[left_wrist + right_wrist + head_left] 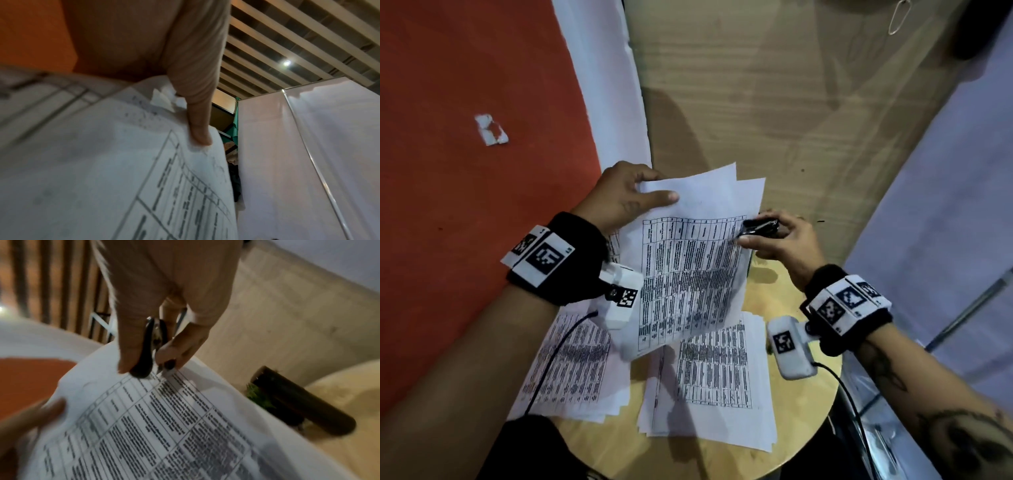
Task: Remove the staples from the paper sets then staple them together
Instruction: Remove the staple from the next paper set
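Note:
My left hand (654,197) pinches the top left corner of a printed paper set (688,260) and holds it tilted above the table. The thumb (197,113) lies on the top sheet (102,162), and the other fingers are hidden behind it. My right hand (774,236) grips a black staple remover (758,226) at the set's top right corner. In the right wrist view the staple remover (148,350) sits between thumb and fingers, its metal tip touching the sheet (164,426). No staple can be made out.
Two more printed paper sets (575,363) (712,383) lie on the round wooden table (791,404) under my arms. A dark cylinder (298,404) lies beyond the held sheet. Red floor (465,171) is on the left and a white partition (945,222) on the right.

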`<control>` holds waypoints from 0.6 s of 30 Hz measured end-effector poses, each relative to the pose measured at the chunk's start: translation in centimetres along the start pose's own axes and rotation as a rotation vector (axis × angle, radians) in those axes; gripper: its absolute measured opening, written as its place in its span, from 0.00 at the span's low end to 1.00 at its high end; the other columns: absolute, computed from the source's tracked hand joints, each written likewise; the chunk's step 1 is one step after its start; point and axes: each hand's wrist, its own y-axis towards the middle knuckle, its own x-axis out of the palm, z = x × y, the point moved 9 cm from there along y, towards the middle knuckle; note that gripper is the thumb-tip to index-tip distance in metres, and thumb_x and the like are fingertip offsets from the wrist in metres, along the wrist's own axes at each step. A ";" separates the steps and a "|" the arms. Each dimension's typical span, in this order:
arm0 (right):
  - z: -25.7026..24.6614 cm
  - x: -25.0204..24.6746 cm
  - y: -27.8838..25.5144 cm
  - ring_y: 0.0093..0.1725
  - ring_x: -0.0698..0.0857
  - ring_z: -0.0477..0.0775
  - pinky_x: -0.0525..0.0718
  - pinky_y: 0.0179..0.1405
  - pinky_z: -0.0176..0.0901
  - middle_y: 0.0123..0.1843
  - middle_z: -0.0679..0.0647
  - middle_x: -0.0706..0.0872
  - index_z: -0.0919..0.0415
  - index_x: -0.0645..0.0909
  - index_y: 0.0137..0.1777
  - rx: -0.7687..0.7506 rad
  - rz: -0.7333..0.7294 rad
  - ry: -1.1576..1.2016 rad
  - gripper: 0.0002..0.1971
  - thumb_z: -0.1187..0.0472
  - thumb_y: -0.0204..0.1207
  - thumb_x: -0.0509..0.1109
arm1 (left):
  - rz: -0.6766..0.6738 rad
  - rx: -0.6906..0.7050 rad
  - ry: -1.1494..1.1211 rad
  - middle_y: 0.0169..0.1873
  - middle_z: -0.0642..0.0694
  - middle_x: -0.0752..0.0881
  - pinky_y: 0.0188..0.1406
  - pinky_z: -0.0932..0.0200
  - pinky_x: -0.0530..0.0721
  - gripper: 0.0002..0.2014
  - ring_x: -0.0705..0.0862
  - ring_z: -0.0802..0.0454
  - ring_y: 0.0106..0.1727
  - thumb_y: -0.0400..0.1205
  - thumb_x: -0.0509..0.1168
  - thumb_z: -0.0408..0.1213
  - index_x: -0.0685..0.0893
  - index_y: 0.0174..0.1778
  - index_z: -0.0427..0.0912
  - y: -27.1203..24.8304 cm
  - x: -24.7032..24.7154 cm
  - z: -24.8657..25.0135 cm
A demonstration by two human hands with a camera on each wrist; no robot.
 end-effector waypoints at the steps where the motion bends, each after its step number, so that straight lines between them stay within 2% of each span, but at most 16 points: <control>1: 0.5 0.3 0.1 0.44 0.85 0.51 0.80 0.27 0.31 0.63 0.65 0.82 0.54 0.84 0.41 0.051 -0.048 0.067 0.19 0.61 0.50 0.85 | -0.023 0.006 -0.018 0.30 0.62 0.86 0.43 0.69 0.76 0.05 0.82 0.69 0.37 0.71 0.76 0.41 0.86 0.37 0.51 0.1 0.1 0.0; 2: 1.0 0.8 0.2 0.44 0.86 0.50 0.81 0.28 0.31 0.63 0.63 0.82 0.55 0.85 0.43 0.100 -0.107 0.137 0.24 0.59 0.45 0.87 | -0.046 0.013 -0.033 0.30 0.64 0.86 0.42 0.72 0.76 0.04 0.82 0.71 0.37 0.74 0.75 0.38 0.86 0.37 0.50 0.2 0.1 0.1; 4: 1.7 1.9 0.1 0.40 0.88 0.47 0.82 0.29 0.31 0.50 0.55 0.89 0.56 0.84 0.46 0.186 -0.235 0.260 0.36 0.51 0.32 0.89 | -0.089 0.019 -0.057 0.30 0.65 0.87 0.41 0.77 0.75 0.04 0.82 0.73 0.37 0.76 0.72 0.34 0.86 0.39 0.48 0.4 0.4 0.1; 5: 1.9 2.3 0.0 0.37 0.89 0.46 0.82 0.28 0.30 0.44 0.52 0.90 0.56 0.84 0.47 0.210 -0.281 0.293 0.39 0.50 0.29 0.89 | -0.105 0.018 -0.070 0.30 0.65 0.87 0.40 0.78 0.74 0.04 0.82 0.73 0.36 0.77 0.71 0.32 0.85 0.38 0.47 0.5 0.4 0.0; 7: 1.7 2.7 0.0 0.35 0.88 0.45 0.81 0.26 0.29 0.40 0.49 0.90 0.56 0.84 0.46 0.217 -0.320 0.324 0.40 0.50 0.27 0.89 | -0.114 0.023 -0.091 0.29 0.64 0.87 0.39 0.78 0.74 0.05 0.82 0.72 0.35 0.77 0.70 0.31 0.85 0.38 0.45 0.5 0.4 0.1; 11: 0.8 2.0 0.3 0.32 0.87 0.42 0.79 0.21 0.28 0.37 0.47 0.90 0.55 0.85 0.43 0.193 -0.284 0.344 0.39 0.50 0.25 0.89 | -0.021 -0.006 -0.119 0.26 0.58 0.87 0.36 0.73 0.79 0.03 0.83 0.66 0.32 0.72 0.74 0.31 0.87 0.36 0.40 0.9 -1.2 -1.2; 14: 0.2 0.8 0.5 0.29 0.86 0.40 0.76 0.18 0.26 0.33 0.45 0.90 0.57 0.83 0.45 0.190 -0.241 0.363 0.43 0.50 0.22 0.89 | 0.090 -0.043 -0.122 0.22 0.60 0.85 0.32 0.72 0.77 0.10 0.80 0.68 0.27 0.69 0.76 0.29 0.86 0.30 0.48 0.9 -4.1 -3.7; 16: 0.1 0.0 0.6 0.26 0.85 0.39 0.74 0.16 0.26 0.31 0.46 0.89 0.57 0.82 0.44 0.193 -0.217 0.394 0.43 0.51 0.21 0.89 | 0.197 -0.089 -0.187 0.23 0.64 0.85 0.35 0.75 0.76 0.12 0.80 0.70 0.28 0.73 0.72 0.26 0.86 0.30 0.49 0.4 -5.9 -5.6; 18: 0.4 -0.5 0.8 0.27 0.85 0.40 0.74 0.16 0.26 0.31 0.47 0.89 0.58 0.83 0.43 0.201 -0.193 0.437 0.42 0.53 0.20 0.90 | 0.268 -0.162 -0.302 0.21 0.65 0.85 0.29 0.74 0.74 0.12 0.80 0.72 0.24 0.79 0.66 0.26 0.83 0.37 0.49 -0.6 -5.5 -7.3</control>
